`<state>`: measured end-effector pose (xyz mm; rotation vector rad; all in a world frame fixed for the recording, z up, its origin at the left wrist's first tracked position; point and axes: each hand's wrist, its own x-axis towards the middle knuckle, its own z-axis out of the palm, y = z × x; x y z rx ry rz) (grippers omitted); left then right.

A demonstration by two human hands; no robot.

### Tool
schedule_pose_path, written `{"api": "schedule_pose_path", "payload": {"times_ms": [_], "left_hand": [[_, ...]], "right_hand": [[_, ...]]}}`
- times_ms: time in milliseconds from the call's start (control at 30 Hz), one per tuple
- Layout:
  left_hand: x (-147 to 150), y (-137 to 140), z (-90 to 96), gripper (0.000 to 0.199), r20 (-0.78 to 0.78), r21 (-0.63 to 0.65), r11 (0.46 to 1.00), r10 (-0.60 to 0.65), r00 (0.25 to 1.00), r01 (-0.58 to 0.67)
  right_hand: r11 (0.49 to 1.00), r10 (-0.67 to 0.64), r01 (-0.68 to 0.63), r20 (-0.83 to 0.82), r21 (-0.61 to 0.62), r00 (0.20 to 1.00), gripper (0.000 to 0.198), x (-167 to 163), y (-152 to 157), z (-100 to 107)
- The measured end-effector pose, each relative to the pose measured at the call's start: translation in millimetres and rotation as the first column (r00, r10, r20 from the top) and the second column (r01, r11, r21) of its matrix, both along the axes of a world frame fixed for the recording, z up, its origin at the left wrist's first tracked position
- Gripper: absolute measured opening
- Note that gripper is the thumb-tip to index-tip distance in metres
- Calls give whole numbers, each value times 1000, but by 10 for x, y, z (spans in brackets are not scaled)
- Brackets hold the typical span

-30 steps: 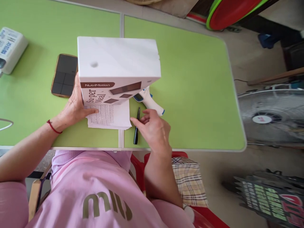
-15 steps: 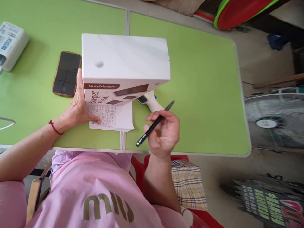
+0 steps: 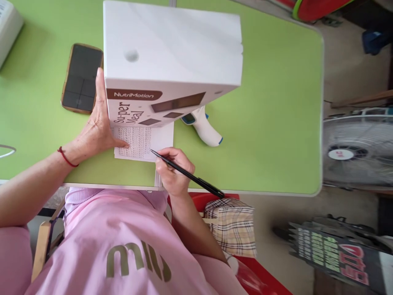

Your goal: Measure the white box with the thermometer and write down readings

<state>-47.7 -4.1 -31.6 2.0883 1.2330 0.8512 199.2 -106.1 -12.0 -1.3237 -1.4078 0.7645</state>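
A black pen [image 3: 196, 178] is pinched in the fingers of my right hand [image 3: 175, 170], its tip at the right part of a handwritten paper sheet [image 3: 162, 137]. Whether the tip touches the paper I cannot tell. My left hand [image 3: 97, 123] is spread, with the thumb on the sheet and a finger stretched along the left side of a white NutriMotion box [image 3: 172, 47]. The box stands over the sheet's far part and hides it. Just left of the box lies a phone [image 3: 81, 78]. A white handheld thermometer [image 3: 205, 128] lies right of the sheet, partly behind the box.
All this is on a green table [image 3: 276, 123] with a pale rim. A white block-shaped object [image 3: 7, 30] sits at the far left, with a white cable loop [image 3: 6, 151] below it. Beyond the right edge stands a fan [image 3: 356, 151]. A plaid cloth item [image 3: 235, 225] lies on a red seat.
My right hand has moved left and down, turned the pen round and brought its tip to the sheet. My left hand keeps its place. The view has shifted closer.
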Motion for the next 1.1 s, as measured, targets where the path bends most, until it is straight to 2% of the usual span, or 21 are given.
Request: {"api": "schedule_pose_path", "payload": {"times_ms": [100, 300, 533, 633, 800, 1100], "left_hand": [[-12, 2, 24, 160, 36, -38, 999, -6, 999, 7], [-26, 8, 69, 161, 38, -78, 996, -34, 999, 37], [-34, 15, 89, 160, 7, -81, 995, -54, 998, 55], [-38, 14, 85, 159, -2, -74, 996, -56, 998, 56], [-27, 19, 99, 162, -14, -53, 996, -74, 997, 73], [-22, 11, 111, 162, 14, -66, 996, -65, 998, 66]], "right_hand": [[998, -39, 36, 66, 48, 997, 5, -7, 0, -14], [990, -3, -16, 133, 137, 991, 17, -10, 21, -30], [976, 73, -101, 150, 192, 986, 18, -10, 35, -55], [971, 65, -107, 192, 215, 979, 18, -9, 34, -69], [983, 19, -73, 306, 167, 952, 19, -13, 18, -69], [985, 28, -76, 294, 155, 955, 19, -4, 14, -56]]}}
